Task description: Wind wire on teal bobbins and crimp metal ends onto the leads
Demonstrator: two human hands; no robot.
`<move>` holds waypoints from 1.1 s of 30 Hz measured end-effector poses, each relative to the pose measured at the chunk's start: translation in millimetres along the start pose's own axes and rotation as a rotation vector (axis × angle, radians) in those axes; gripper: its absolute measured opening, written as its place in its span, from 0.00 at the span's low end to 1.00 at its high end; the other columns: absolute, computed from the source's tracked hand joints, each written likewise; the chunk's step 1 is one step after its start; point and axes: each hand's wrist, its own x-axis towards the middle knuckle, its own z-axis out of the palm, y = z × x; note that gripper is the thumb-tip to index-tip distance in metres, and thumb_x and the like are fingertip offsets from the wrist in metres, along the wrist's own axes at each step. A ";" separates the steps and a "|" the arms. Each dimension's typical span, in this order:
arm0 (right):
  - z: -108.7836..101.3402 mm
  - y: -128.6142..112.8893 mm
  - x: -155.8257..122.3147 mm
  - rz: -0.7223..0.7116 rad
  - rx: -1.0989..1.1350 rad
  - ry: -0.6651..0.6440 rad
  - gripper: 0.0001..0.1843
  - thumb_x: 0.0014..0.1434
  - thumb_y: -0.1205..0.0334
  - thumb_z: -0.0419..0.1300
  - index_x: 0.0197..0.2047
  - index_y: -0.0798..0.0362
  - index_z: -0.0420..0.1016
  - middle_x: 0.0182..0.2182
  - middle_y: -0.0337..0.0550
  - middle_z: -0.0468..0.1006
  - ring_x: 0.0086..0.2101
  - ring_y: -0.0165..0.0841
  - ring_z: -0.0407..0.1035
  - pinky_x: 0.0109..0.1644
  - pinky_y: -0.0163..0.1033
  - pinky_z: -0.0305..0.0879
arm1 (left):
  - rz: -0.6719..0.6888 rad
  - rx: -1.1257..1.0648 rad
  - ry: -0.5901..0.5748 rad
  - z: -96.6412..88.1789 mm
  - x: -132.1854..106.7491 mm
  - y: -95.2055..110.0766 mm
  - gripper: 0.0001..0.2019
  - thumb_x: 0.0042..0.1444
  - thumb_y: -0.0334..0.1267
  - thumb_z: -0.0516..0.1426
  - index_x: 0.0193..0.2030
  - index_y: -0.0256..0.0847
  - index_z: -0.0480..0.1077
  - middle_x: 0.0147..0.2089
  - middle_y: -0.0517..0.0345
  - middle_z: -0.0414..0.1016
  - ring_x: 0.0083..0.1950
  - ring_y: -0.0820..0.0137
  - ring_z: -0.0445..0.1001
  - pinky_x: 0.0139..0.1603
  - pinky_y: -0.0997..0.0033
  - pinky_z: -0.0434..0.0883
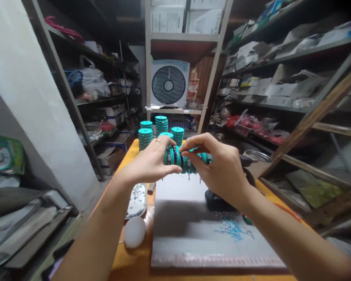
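Both my hands hold a horizontal row of teal ring-shaped parts above the table. My left hand grips the left end of the row with fingers curled round it. My right hand pinches the right part of the row from above. Small metal pins hang from the row's underside. Behind them, several upright stacks of the same teal rings stand at the table's far end.
A grey mat covers the orange table, with small blue bits scattered on it. A white tray of small metal pieces and a white ball lie left. A dark tool sits under my right hand. Shelves line both sides; a fan stands behind.
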 end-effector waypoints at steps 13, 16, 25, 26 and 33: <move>10.0 8.5 -0.8 0.007 -0.026 -0.014 0.07 0.59 0.71 0.62 0.38 0.51 0.69 0.34 0.37 0.80 0.31 0.30 0.75 0.35 0.34 0.67 | -0.018 -0.005 -0.007 1.5 0.5 -1.5 0.23 0.52 0.50 0.61 0.51 0.47 0.61 0.57 0.50 0.63 0.60 0.53 0.62 0.55 0.52 0.66; 9.7 8.8 -0.3 -0.013 -0.033 -0.029 0.08 0.58 0.73 0.62 0.38 0.51 0.69 0.34 0.36 0.79 0.31 0.30 0.74 0.35 0.33 0.66 | -0.015 -0.005 -0.003 1.5 -0.2 -1.5 0.22 0.52 0.49 0.60 0.51 0.47 0.61 0.56 0.50 0.64 0.60 0.54 0.62 0.55 0.52 0.66; 8.4 8.6 -4.0 -0.099 -0.121 -0.121 0.08 0.59 0.74 0.57 0.36 0.50 0.69 0.33 0.37 0.79 0.32 0.31 0.73 0.35 0.33 0.64 | 0.070 0.043 -0.060 -1.3 -2.8 -7.1 0.27 0.50 0.41 0.61 0.54 0.44 0.55 0.55 0.48 0.62 0.60 0.53 0.63 0.58 0.54 0.65; 8.4 8.5 -4.9 -0.108 -0.132 -0.122 0.08 0.60 0.74 0.57 0.36 0.50 0.69 0.33 0.37 0.79 0.33 0.31 0.74 0.35 0.34 0.64 | 0.070 0.051 -0.064 -1.7 -2.7 -6.9 0.26 0.50 0.41 0.60 0.54 0.44 0.55 0.55 0.48 0.62 0.60 0.53 0.63 0.58 0.54 0.65; 12.8 9.3 -11.1 -0.164 -0.170 -0.084 0.09 0.63 0.72 0.54 0.34 0.49 0.67 0.33 0.39 0.80 0.34 0.33 0.75 0.37 0.36 0.66 | 0.083 0.081 -0.082 -2.2 -2.7 -6.2 0.24 0.51 0.42 0.59 0.52 0.46 0.54 0.56 0.48 0.61 0.60 0.55 0.62 0.58 0.54 0.64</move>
